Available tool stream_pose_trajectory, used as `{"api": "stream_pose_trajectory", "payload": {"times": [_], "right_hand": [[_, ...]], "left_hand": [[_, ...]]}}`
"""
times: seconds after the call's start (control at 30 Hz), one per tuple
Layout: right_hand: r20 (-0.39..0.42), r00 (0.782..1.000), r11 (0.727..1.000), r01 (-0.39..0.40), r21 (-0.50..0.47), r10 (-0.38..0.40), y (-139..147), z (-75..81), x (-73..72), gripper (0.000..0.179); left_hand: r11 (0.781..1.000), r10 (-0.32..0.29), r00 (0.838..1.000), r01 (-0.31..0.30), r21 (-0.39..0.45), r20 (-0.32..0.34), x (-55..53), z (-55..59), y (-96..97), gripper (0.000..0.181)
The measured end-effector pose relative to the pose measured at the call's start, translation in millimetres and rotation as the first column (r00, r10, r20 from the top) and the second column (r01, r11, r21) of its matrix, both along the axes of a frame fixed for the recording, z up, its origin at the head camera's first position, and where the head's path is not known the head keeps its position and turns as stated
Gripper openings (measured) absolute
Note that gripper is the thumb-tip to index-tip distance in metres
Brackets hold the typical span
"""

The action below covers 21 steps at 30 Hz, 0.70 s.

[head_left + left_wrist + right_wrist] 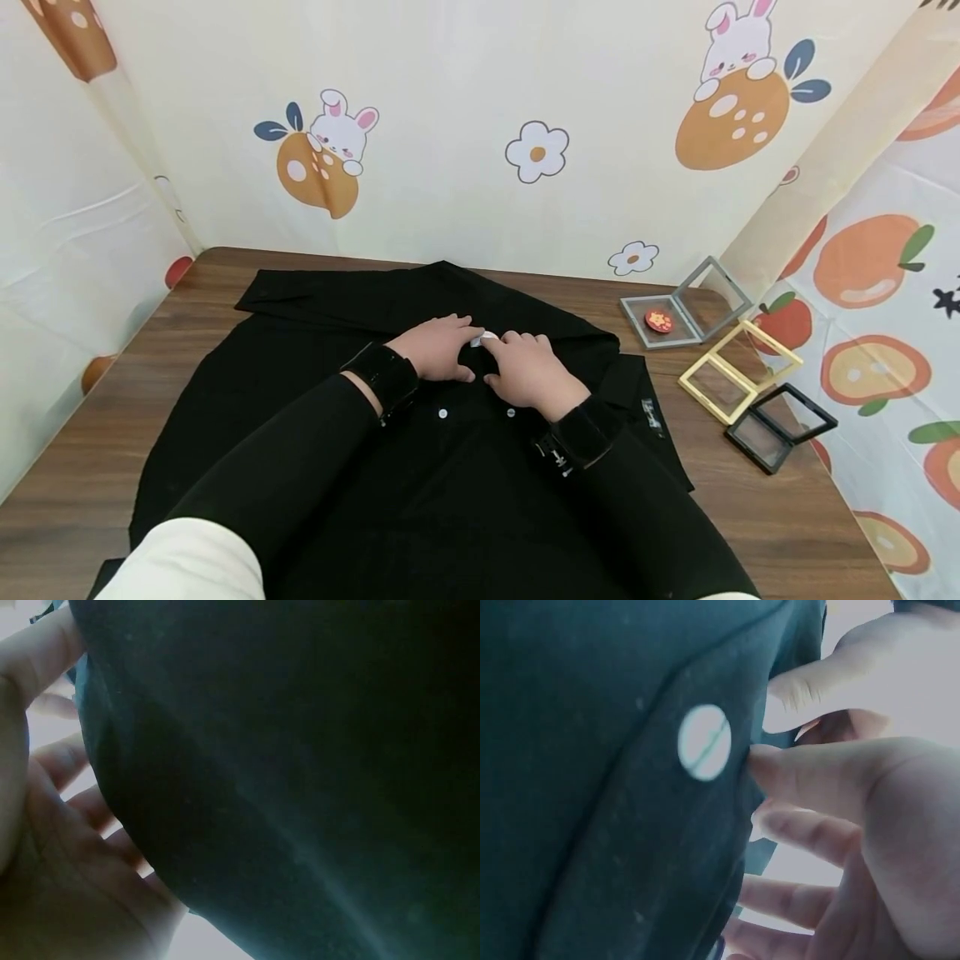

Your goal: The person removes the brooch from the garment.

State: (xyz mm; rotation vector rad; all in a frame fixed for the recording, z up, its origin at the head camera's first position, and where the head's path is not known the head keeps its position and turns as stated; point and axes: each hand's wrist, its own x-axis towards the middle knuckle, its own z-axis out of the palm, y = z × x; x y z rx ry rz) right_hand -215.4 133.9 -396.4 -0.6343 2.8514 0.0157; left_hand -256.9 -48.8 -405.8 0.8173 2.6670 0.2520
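A black button-up shirt lies spread out, with white buttons down its front. My left hand and right hand meet near its top middle. Between their fingertips shows a small white piece, partly covered, its kind unclear. In the right wrist view, my right thumb and fingers pinch the shirt's edge beside a white button; the left thumb is just above. The left wrist view has the left hand at the cloth's edge, thumb in front and fingers partly hidden behind it.
The shirt rests on a wooden table. To the right stand open frame cases: a grey one with a red round piece, a yellow one and a black one. A patterned curtain hangs behind.
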Motion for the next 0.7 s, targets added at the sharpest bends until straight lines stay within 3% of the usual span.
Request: {"api": "stream_pose_trajectory", "payload": {"times": [0.4,0.7], "right_hand": [[0.034,0.999,0.999,0.015,-0.049,-0.014,5.7,-8.5,12.9,0.064],[0.037,0.999,0.998,0.023,-0.053,-0.021,5.6,-8.8,12.4,0.066]], "left_hand": [[1.000,0.015,1.000,-0.015,0.017,0.011,0.9,-5.1,2.1,0.075],[1.000,0.023,1.000,-0.023,-0.004,0.022,0.1,0.4,2.4,0.076]]}}
